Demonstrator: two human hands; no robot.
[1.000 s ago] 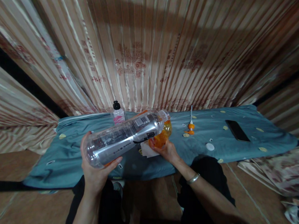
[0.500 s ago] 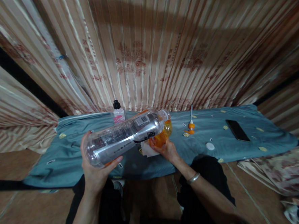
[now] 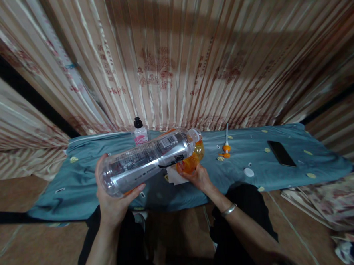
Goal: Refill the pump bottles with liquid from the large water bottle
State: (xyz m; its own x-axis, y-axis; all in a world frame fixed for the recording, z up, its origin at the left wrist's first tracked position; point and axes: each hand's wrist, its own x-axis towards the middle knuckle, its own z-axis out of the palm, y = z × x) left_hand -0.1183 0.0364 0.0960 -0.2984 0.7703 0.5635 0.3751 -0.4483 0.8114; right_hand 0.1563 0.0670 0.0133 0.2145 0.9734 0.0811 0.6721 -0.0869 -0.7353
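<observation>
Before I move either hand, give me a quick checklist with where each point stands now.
1. Left hand holding large bottle: ok.
2. Right hand holding orange bottle: ok.
3. Large bottle's neck uncovered by fingers: ok.
4. Orange bottle's mouth lined up with that neck: cannot tell, hidden.
5. Pump top clear of both hands: ok, lying on the cloth.
6. Phone away from the bottles: ok, off to the right.
</observation>
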